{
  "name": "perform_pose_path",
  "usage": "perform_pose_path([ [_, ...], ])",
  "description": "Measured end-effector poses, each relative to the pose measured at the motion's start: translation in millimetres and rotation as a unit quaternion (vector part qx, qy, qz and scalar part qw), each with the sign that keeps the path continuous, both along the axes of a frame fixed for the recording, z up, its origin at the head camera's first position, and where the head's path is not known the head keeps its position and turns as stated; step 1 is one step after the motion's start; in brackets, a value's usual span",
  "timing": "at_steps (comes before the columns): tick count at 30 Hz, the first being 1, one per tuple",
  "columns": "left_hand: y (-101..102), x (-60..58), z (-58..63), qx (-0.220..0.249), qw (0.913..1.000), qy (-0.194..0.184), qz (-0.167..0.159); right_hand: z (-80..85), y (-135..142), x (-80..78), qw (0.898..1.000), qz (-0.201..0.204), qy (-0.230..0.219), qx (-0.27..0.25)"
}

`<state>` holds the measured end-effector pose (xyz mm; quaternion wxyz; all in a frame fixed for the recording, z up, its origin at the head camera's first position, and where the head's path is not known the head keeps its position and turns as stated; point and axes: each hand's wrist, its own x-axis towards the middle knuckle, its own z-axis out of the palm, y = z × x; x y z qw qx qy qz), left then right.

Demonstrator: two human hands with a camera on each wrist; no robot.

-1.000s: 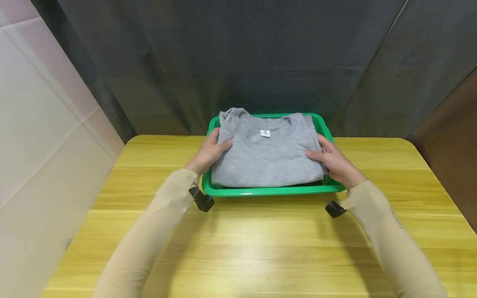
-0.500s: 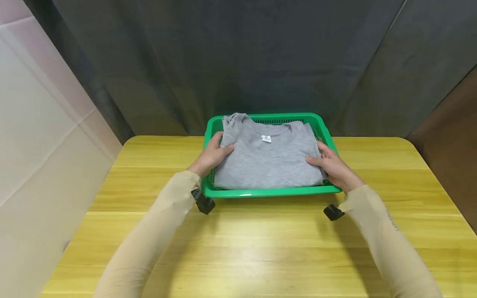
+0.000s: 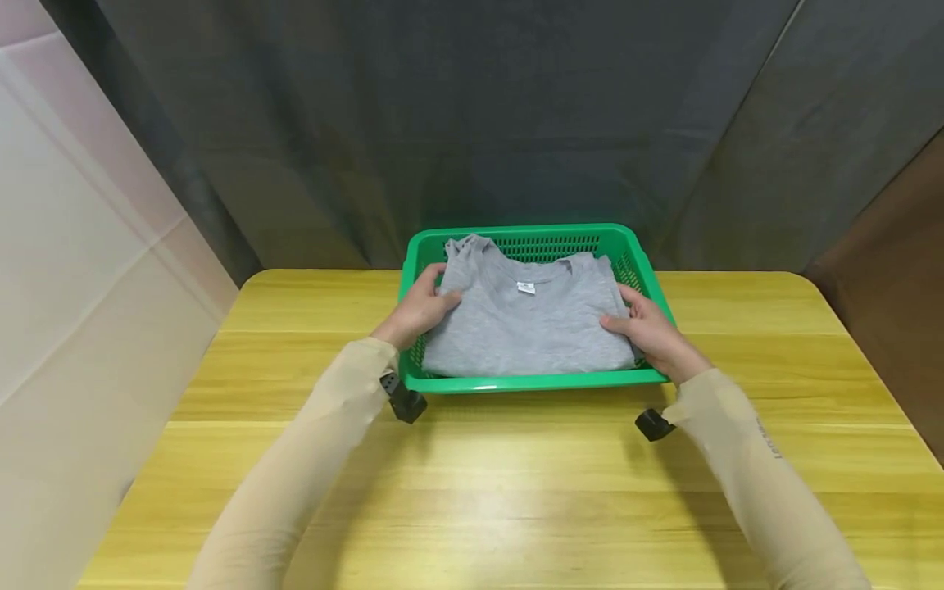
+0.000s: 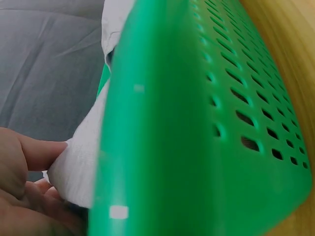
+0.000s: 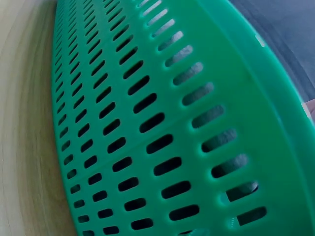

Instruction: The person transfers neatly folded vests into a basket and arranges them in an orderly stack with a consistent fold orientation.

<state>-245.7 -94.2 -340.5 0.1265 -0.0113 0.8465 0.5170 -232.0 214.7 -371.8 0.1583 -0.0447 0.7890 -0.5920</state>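
A folded grey T-shirt [image 3: 531, 328], neckline toward the back and white label showing, lies within a green plastic basket [image 3: 534, 382]. At the shirt's left edge my left hand [image 3: 419, 313] pinches the cloth, thumb on top. The left wrist view shows that left hand [image 4: 29, 191] with thumb and fingers on either side of the grey fabric [image 4: 78, 162], behind the basket rim. My right hand [image 3: 655, 334] grips the opposite edge, thumb over the cloth and its lower fingers partly hidden. The basket's slotted wall [image 5: 142, 98] fills most of the right wrist view.
The basket stands toward the back of a wooden table [image 3: 479, 492]. A dark grey curtain [image 3: 472, 115] hangs behind it. A pale sheet [image 3: 88, 205] borders the left side and a brown panel [image 3: 892, 287] the right. Each wrist carries a small black camera [image 3: 404, 400].
The T-shirt has come down and toward me into the basket, baring more of its back wall. Both hands have moved with it, keeping their hold; the right has shifted slightly left.
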Motion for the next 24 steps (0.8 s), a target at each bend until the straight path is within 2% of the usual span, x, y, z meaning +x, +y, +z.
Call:
perform_pose_path([
  [10,-0.6,0.5,-2.2,0.0,0.9998,-0.017,-0.007,-2.1,-1.9,-1.4,1.0,0.003,-0.001,0.001],
  [17,0.0,0.5,-6.6,0.039,0.9984,-0.04,-0.007,-1.8,-3.1,-1.3,1.0,0.003,-0.005,0.012],
  [24,-0.3,1.2,-9.5,0.044,0.998,-0.045,-0.008,-2.5,-5.6,-1.5,1.0,0.003,-0.006,0.015],
])
